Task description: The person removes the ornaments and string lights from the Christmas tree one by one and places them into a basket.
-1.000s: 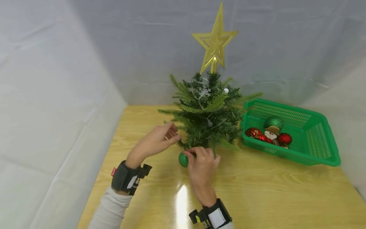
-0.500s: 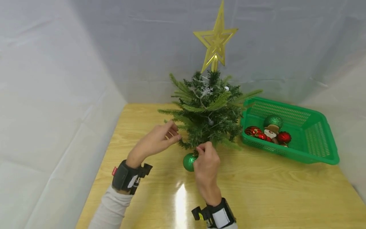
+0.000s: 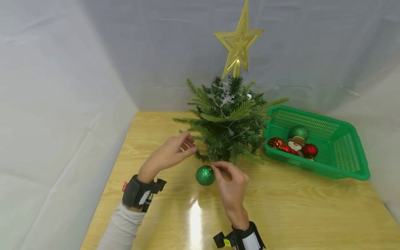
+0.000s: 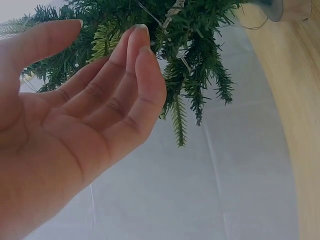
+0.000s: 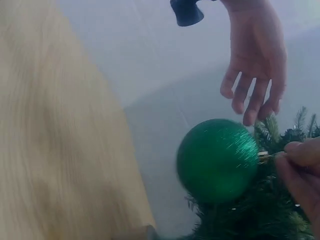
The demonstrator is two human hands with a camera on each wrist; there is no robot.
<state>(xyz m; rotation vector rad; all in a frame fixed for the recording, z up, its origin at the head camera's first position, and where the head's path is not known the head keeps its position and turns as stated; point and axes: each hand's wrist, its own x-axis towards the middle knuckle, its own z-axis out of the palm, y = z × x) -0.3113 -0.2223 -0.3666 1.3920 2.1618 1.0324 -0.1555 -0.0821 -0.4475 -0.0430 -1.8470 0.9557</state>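
Observation:
A glittery green bauble [image 3: 205,175] hangs in front of the lowest branches of the small Christmas tree [image 3: 229,121]. Thumb and index finger of my right hand [image 3: 231,189] pinch it at its top; in the right wrist view the bauble [image 5: 218,161] shows its gold cap beside those fingertips. My left hand [image 3: 170,154] is at the tree's left side, its fingers bent loosely with nothing in them. Up close in the left wrist view, the left hand's fingertips [image 4: 142,37] reach right at the green needles.
A gold star [image 3: 239,41] tops the tree, with a white snowflake [image 3: 227,98] below it. To the right, a green basket [image 3: 351,151] holds another green bauble [image 3: 299,133], red baubles [image 3: 310,150] and a snowman ornament [image 3: 295,145]. White cloth [image 3: 162,69] surrounds the wooden table [image 3: 297,211].
My right hand has shifted right and slightly down, and the green bauble has come into fuller view left of its fingers. The left hand has stayed in place.

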